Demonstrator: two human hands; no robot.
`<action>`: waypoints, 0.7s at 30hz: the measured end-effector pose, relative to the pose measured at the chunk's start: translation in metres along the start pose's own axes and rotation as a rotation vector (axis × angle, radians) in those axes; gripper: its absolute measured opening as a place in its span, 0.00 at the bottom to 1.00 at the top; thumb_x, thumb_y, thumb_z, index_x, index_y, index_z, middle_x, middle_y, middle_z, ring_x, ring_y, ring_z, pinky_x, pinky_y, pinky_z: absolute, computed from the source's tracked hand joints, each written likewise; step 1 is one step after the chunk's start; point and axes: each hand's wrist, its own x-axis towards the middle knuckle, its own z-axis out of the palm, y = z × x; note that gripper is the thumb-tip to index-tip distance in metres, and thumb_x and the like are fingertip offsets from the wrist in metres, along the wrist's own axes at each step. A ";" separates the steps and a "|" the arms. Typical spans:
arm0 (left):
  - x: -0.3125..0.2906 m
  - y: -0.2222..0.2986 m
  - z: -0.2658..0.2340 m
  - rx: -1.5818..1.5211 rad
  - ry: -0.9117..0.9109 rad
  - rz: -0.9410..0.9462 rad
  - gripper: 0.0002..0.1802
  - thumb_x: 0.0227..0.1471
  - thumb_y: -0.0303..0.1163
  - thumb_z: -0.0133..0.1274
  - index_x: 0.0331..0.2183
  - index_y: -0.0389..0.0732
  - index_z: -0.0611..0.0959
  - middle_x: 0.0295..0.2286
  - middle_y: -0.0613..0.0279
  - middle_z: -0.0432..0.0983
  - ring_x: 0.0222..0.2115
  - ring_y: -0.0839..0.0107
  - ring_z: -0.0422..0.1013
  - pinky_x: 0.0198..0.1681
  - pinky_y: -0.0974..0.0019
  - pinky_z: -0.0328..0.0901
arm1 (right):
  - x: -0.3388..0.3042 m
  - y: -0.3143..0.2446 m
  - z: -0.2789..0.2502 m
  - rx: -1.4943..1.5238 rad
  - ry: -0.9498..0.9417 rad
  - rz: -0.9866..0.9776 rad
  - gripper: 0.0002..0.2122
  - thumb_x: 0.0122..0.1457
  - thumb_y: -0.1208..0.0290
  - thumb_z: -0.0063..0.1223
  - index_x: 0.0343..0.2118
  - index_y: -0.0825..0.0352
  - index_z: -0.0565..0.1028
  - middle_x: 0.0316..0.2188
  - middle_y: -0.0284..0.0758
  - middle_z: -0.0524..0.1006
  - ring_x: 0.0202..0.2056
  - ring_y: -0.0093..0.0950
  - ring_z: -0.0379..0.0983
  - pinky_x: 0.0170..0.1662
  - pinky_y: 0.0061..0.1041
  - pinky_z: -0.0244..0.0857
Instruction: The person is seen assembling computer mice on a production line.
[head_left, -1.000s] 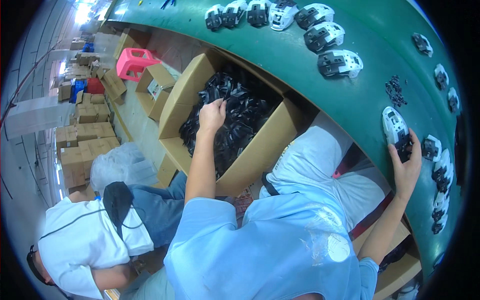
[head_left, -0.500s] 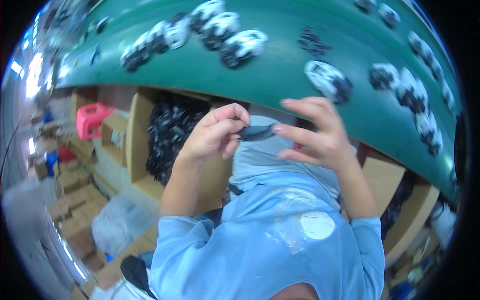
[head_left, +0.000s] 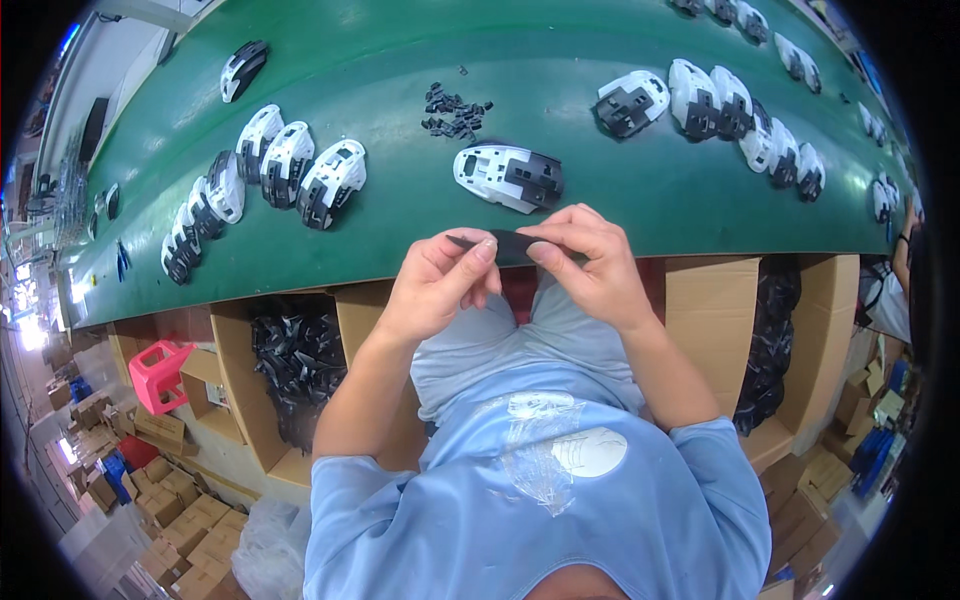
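Just off the table's near edge, a thin dark plastic piece [head_left: 515, 246] is held up in front of my lap. My left hand [head_left: 440, 282] is closed on one end, with a pointed tip showing past its fingers. The other end sits between the thumb and fingers of my right hand [head_left: 588, 262]. My fingertips cover part of the piece. Beyond them, a white-and-black curved plastic shell [head_left: 508, 177] lies on the green table [head_left: 400, 215]. A pile of small black parts [head_left: 455, 112] is a little farther back.
More white-and-black shells stand in rows to the left [head_left: 287, 163] and right [head_left: 694, 98]. Under the table edge, cardboard boxes hold black pieces [head_left: 298, 365] on the left and more black pieces [head_left: 770, 340] on the right. A pink stool [head_left: 157, 375] stands at far left.
My right hand's fingers, spread before, have closed in on the dark piece. The piece has been raised closer to the table edge. The whole view has swung to the right.
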 end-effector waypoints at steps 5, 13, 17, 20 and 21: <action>0.007 0.003 0.005 -0.047 0.059 -0.040 0.13 0.65 0.39 0.53 0.38 0.39 0.81 0.20 0.62 0.78 0.16 0.80 0.69 0.19 0.78 0.60 | 0.004 0.007 -0.002 0.020 -0.020 -0.012 0.09 0.56 0.73 0.64 0.40 0.69 0.83 0.28 0.33 0.80 0.30 0.24 0.73 0.35 0.23 0.67; 0.019 0.023 -0.001 -0.006 0.012 -0.108 0.16 0.66 0.42 0.52 0.40 0.38 0.82 0.23 0.66 0.78 0.18 0.84 0.65 0.21 0.80 0.58 | 0.008 0.009 -0.001 0.433 -0.079 0.295 0.09 0.58 0.75 0.64 0.39 0.72 0.80 0.28 0.30 0.80 0.27 0.16 0.73 0.32 0.18 0.67; 0.047 0.059 -0.028 1.295 0.083 0.843 0.53 0.30 0.52 0.76 0.57 0.41 0.75 0.55 0.57 0.70 0.53 0.54 0.66 0.53 0.52 0.65 | 0.015 0.013 -0.030 0.115 0.106 0.118 0.06 0.59 0.76 0.62 0.37 0.71 0.79 0.29 0.31 0.79 0.30 0.22 0.73 0.34 0.23 0.66; 0.077 0.048 -0.030 1.530 -0.031 0.817 0.52 0.31 0.51 0.75 0.57 0.42 0.74 0.56 0.55 0.68 0.55 0.50 0.62 0.58 0.47 0.60 | 0.027 0.007 -0.046 -0.245 0.013 -0.170 0.06 0.57 0.75 0.61 0.35 0.70 0.79 0.29 0.35 0.78 0.33 0.31 0.72 0.38 0.28 0.65; 0.086 0.037 -0.034 1.526 -0.074 0.769 0.51 0.30 0.51 0.75 0.56 0.41 0.74 0.55 0.55 0.69 0.56 0.50 0.61 0.58 0.47 0.60 | 0.030 0.003 -0.045 -0.241 0.011 -0.180 0.06 0.57 0.75 0.61 0.35 0.70 0.79 0.29 0.35 0.78 0.33 0.31 0.72 0.38 0.28 0.65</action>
